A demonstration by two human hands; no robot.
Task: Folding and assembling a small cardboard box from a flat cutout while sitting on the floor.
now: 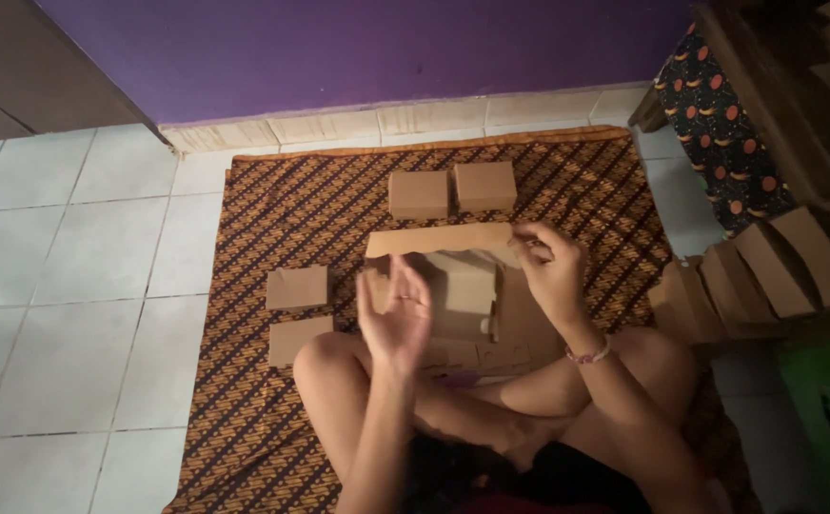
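The right hand (pixel 550 266) pinches the top flap of an unfolded cardboard box (pixel 472 286) lying at center on the patterned mat (pixel 272 200). The left hand (pixel 396 319) hovers open, blurred, at the box's 8 o'clock. Two folded boxes (pixel 451 188) sit at 12 o'clock.

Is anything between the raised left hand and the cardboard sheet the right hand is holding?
Nothing visible. The left hand is raised, open and blurred, just short of the flat cardboard sheet, whose right end the right hand grips. Folded boxes sit beyond it.

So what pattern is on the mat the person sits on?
The mat has a brown and orange diagonal batik-like print, seen in the head view.
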